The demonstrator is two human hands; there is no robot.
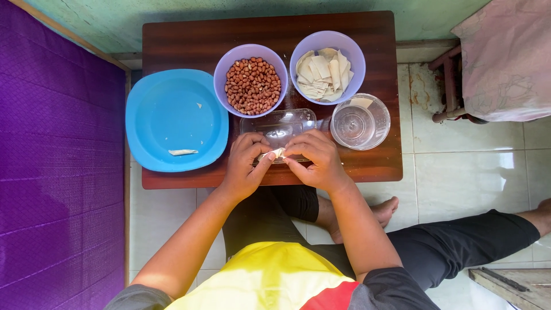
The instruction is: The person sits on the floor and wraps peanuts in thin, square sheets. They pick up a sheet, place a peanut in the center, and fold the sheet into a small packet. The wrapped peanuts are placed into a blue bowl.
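Left hand (245,163) and right hand (317,161): fingertips pinched together on small pale wrapper piece (274,154), apparently rolled, above table's (367,166) near edge | clear tray (279,125) behind | beyond: peanut bowl (251,86), wrapper bowl (327,68)

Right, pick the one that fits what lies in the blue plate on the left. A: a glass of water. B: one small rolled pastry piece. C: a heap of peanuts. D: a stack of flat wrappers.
B: the blue plate holds just one small rolled pastry piece near its lower edge, plus a crumb or two; the peanuts sit in their own lilac bowl.
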